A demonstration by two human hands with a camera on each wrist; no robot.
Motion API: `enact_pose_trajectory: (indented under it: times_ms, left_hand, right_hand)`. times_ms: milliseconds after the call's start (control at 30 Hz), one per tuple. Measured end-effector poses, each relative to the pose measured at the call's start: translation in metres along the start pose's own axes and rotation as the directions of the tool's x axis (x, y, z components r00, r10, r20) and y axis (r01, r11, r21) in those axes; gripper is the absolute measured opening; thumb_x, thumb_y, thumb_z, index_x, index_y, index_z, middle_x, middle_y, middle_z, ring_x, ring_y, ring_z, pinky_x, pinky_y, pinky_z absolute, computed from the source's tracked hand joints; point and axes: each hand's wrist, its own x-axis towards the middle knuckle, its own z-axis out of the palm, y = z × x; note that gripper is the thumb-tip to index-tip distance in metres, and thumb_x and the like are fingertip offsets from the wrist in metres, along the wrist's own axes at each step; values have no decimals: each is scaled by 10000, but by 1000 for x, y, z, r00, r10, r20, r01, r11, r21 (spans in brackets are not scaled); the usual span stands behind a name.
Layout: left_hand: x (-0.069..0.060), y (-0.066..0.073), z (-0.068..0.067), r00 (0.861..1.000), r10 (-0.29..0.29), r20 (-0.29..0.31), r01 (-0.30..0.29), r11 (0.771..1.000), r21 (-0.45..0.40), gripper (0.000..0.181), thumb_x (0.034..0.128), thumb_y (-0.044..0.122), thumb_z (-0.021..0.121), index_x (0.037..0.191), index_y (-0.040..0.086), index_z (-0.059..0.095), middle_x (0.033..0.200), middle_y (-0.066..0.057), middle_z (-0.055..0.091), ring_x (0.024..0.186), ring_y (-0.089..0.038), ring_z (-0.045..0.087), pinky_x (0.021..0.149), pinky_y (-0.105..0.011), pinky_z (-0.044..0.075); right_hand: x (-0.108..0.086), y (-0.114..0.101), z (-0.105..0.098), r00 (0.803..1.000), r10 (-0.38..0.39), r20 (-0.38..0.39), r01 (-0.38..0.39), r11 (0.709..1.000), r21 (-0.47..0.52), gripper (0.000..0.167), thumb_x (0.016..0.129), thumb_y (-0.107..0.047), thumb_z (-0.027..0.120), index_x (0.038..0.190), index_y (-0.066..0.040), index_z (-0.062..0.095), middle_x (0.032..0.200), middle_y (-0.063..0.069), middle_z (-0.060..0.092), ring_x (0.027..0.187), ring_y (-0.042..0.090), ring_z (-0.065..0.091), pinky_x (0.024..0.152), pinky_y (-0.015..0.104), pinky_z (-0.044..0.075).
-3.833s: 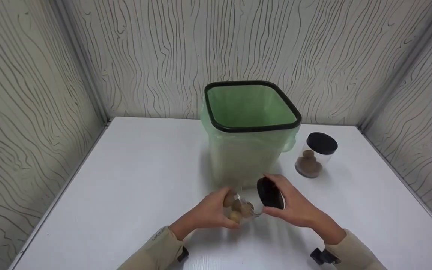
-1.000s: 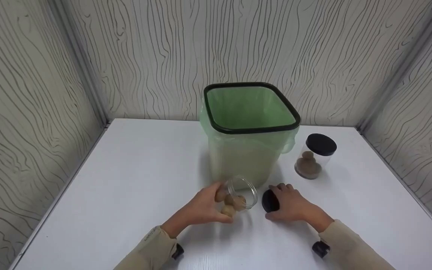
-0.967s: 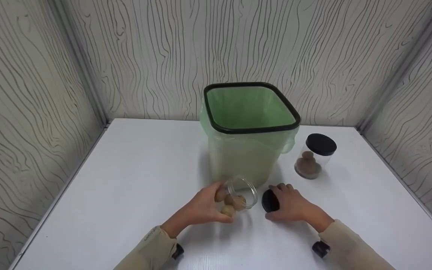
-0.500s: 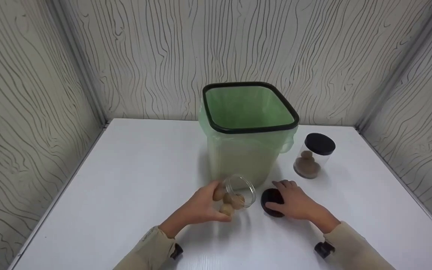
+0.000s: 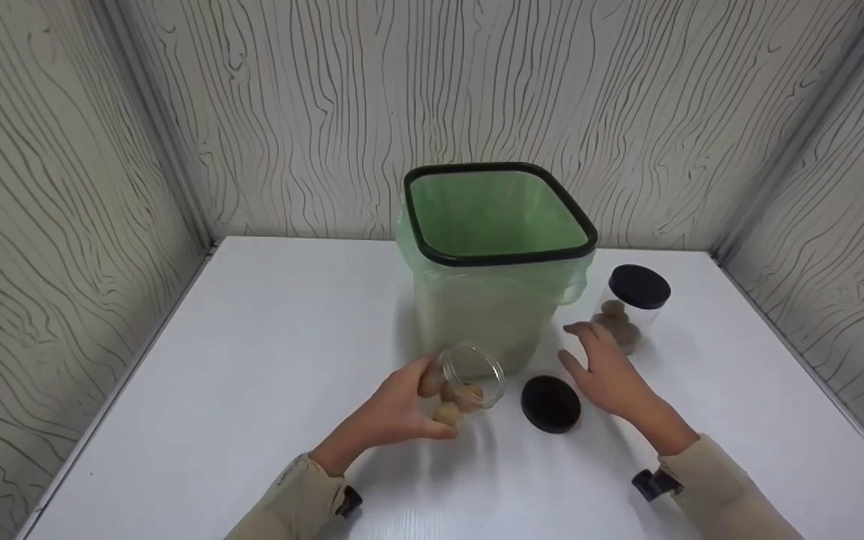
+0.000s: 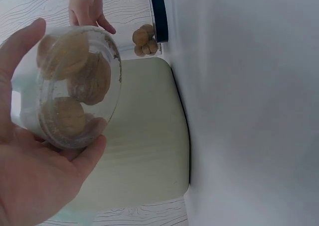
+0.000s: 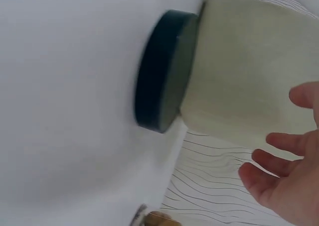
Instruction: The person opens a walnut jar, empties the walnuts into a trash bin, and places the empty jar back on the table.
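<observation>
A moment ago the right hand (image 5: 616,379) was resting on the black lid (image 5: 550,404); now it has let go and moved up and away, leaving the lid lying by itself on the white tabletop (image 5: 252,360). Its fingers are loosely spread, thumb apart, holding nothing, near a second jar (image 5: 640,319) that has its black cap (image 5: 640,286) on. From the head view the hand partly covers that jar, though the wrist views show a gap between them. The left hand (image 5: 398,409) keeps its grip, thumb and fingers curled round the uncapped clear jar (image 5: 473,375), which is tilted above the tabletop with walnuts (image 5: 469,397) inside. It is just in front of the green-lined bin (image 5: 484,315), left of the lid.
</observation>
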Motion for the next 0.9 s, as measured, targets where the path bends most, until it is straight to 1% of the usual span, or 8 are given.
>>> enact_pose_trajectory:
  times_ms: [100,200,300,433,533,633,700,900]
  left_hand:
    - [-1,1,-3,1000,5,-7,-5,1000,5,1000,652,376,848,1441,57,324,1384,-21,442,1254,-148,417,994,-384,383]
    - [-2,2,-5,1000,5,-16,-5,1000,15,992,654,397,843,1437,70,328,1385,-12,437,1255,-144,415,998,-386,379]
    - [-2,5,-9,1000,11,-20,-10,1000,12,985,652,400,843,1432,80,334,1388,-5,433,1261,-142,407,1004,-392,372]
    - [-2,9,-16,999,20,-31,-20,1000,-1,974,648,385,850,1426,94,341,1381,12,437,1255,-131,409,1002,-387,374]
    - [-2,11,-22,999,20,-50,-20,1000,-5,951,650,342,856,1418,91,354,1364,12,451,1235,-129,424,993,-384,381]
    - [-3,13,-28,997,22,-71,-23,1000,-11,921,658,295,858,1406,82,366,1338,0,472,1210,-131,443,984,-380,387]
    - [-5,14,-33,996,26,-86,-28,999,-19,903,664,287,857,1396,74,372,1321,-9,484,1196,-138,454,982,-388,388]
    - [-9,20,-48,993,1,-120,-3,1000,-13,922,672,330,853,1407,90,351,1341,-8,467,1217,-155,440,999,-411,379]
  right_hand:
    - [7,-4,-11,995,0,-99,4,999,46,335,933,-85,535,1223,80,502,1208,211,490,1055,346,510,887,494,408]
    - [14,-12,-23,981,4,-194,14,996,90,341,936,-67,523,1234,97,501,1203,228,488,1022,338,533,862,472,426]
    - [21,-21,-36,966,3,-258,32,991,131,369,940,-70,516,1262,109,487,1218,235,475,1018,330,555,873,293,443]
    - [31,-30,-47,950,-27,-312,74,987,139,396,922,-50,513,1285,103,473,1227,227,462,1025,298,558,857,237,440]
    - [39,-36,-53,935,-63,-350,115,985,128,406,906,-17,496,1290,111,467,1232,241,461,1074,298,519,856,373,450]
    - [44,-40,-57,922,-85,-378,139,983,118,426,906,-5,463,1311,126,443,1259,255,445,1116,310,491,858,341,452]
    - [47,-42,-59,918,-89,-387,146,982,120,445,911,-7,439,1333,134,416,1301,259,417,1139,310,477,863,332,446]
    - [55,-47,-65,916,-63,-397,125,983,134,495,958,-104,404,1395,118,336,1411,240,327,1109,349,506,850,430,405]
